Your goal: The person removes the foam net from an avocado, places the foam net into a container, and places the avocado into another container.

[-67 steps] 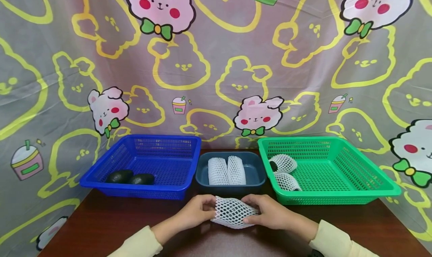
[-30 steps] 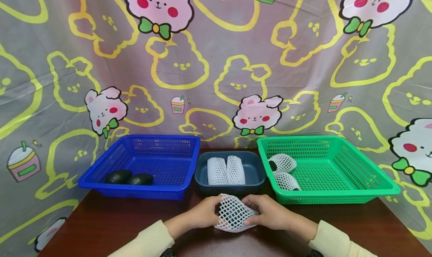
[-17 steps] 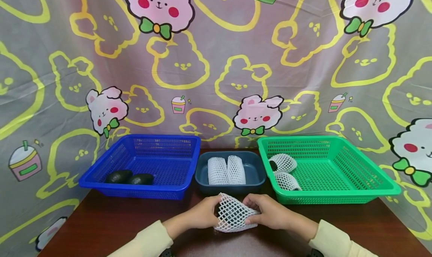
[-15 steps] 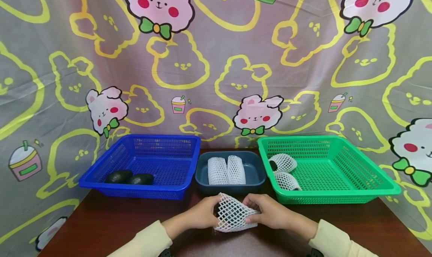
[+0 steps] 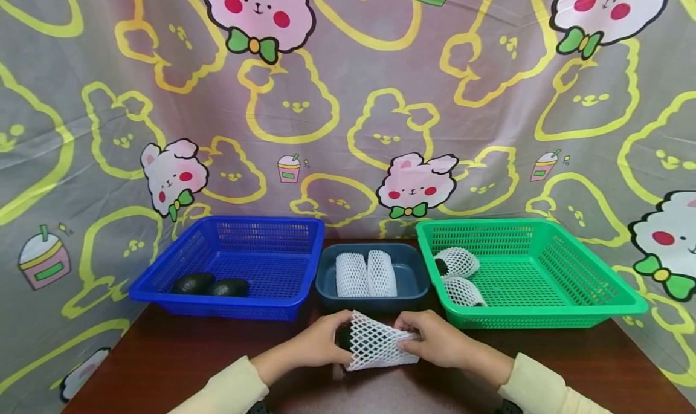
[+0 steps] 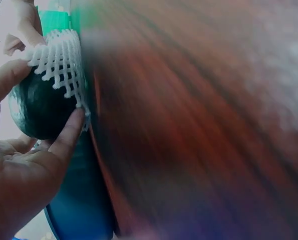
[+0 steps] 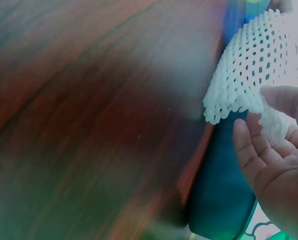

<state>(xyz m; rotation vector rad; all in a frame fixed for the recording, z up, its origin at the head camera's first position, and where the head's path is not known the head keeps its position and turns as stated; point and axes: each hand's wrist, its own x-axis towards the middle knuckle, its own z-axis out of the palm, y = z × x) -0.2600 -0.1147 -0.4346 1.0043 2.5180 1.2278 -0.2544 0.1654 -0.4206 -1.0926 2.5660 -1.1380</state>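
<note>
A dark green avocado point(image 6: 43, 107) sits partly inside a white foam net sleeve point(image 5: 377, 344), its bare end poking out on the left. My left hand point(image 5: 321, 344) grips that bare end, thumb and fingers spread around it, with fingertips at the net's edge in the left wrist view. On the other side, my right hand point(image 5: 435, 340) pinches the loose end of the net point(image 7: 259, 60) between thumb and fingers. In the right wrist view that end hangs slack and gathered. Both hands work above the table, in front of the small tub.
At the left, a blue basket point(image 5: 217, 305) holds two bare avocados point(image 5: 228, 287). Two net sleeves point(image 5: 351, 275) lie in the dark blue tub point(image 5: 375, 305) at centre back. A green basket point(image 5: 544, 310) at the right holds two net-wrapped avocados point(image 5: 462, 292). A patterned cloth point(image 5: 348, 100) hangs behind.
The left hand has shifted slightly left with the avocado, and more of its bare end shows out of the net. The right hand keeps its pinch. Baskets and tub look the same.
</note>
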